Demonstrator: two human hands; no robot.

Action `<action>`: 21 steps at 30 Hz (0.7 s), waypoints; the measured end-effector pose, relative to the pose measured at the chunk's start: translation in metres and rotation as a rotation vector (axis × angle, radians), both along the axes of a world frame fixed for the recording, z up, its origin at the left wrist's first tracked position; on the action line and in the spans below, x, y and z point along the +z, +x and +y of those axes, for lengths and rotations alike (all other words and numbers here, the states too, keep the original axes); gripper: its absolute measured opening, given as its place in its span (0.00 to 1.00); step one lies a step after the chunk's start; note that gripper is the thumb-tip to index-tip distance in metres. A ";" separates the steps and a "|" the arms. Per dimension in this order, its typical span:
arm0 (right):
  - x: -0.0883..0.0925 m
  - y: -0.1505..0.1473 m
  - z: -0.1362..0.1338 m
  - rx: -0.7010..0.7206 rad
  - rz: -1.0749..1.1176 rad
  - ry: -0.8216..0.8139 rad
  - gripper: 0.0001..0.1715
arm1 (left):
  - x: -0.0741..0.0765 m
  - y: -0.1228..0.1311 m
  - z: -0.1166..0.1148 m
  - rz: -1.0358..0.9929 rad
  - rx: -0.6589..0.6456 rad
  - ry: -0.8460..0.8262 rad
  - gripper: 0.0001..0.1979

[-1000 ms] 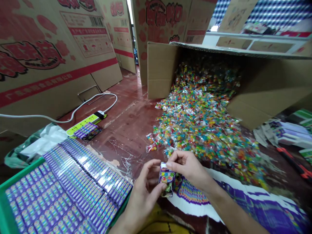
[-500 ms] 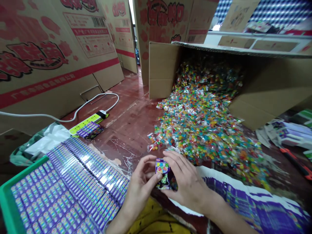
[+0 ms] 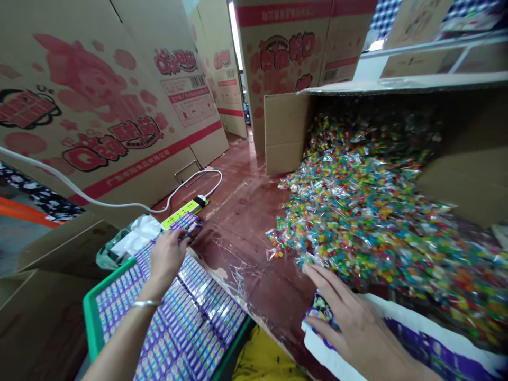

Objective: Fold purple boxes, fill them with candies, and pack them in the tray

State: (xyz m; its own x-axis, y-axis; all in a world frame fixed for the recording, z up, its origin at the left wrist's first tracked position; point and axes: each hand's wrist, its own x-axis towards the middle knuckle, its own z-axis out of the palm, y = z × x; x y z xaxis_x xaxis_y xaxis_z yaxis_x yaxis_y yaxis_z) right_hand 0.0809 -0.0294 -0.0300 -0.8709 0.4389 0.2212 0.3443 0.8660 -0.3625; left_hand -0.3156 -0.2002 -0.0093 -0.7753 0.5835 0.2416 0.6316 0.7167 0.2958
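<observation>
My left hand (image 3: 169, 256), wearing a silver bangle, reaches over the green tray (image 3: 90, 323). Its fingers are closed on a small purple candy box (image 3: 192, 225) at the tray's far end, beside the power strip; the fingertips are partly hidden. Rows of similar purple boxes (image 3: 206, 312) fill the tray. On the right, my right hand (image 3: 349, 317) rests over purple printed flat cartons (image 3: 319, 307) on a white sheet (image 3: 317, 344). Its thumb and fingers are apart, with a carton showing between them.
A tipped cardboard box (image 3: 283, 135) spills clear bags of colourful candy (image 3: 349, 211) across the reddish-brown table (image 3: 238, 222). A yellow-green power strip (image 3: 184, 211) with a white cable (image 3: 130, 203) lies at the left, near a green plastic bag (image 3: 113, 248). Large printed cartons (image 3: 119, 106) stand behind.
Both hands were together around a small purple box in front of me. The left has moved left to the boxes by the power strip, the right to the flat cartons. The view has turned left.
</observation>
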 end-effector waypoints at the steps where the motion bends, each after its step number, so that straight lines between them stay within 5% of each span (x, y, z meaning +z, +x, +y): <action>1: -0.002 0.003 0.000 -0.005 -0.001 0.003 0.44 | 0.000 -0.012 0.001 0.027 0.010 -0.036 0.14; 5: -0.006 0.011 -0.001 0.000 0.002 0.010 0.42 | -0.008 -0.032 0.009 0.098 0.013 -0.140 0.13; 13: -0.004 0.029 0.013 -0.105 0.017 0.007 0.30 | -0.009 -0.018 0.015 0.223 0.055 -0.125 0.23; 17: -0.001 0.034 0.025 -0.248 0.040 -0.061 0.18 | -0.016 0.047 0.021 0.190 -0.074 -0.019 0.25; 21: -0.002 0.026 0.030 -0.287 -0.058 -0.108 0.17 | -0.039 0.164 0.029 -0.143 -0.568 0.134 0.25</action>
State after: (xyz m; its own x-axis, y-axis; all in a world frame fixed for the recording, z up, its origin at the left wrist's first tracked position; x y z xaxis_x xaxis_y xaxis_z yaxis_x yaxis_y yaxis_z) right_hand 0.1071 0.0008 -0.0322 -0.7177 0.6871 0.1135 0.5921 0.6878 -0.4199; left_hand -0.1515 -0.1709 -0.0480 -0.3815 0.8877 0.2576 0.8518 0.2295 0.4709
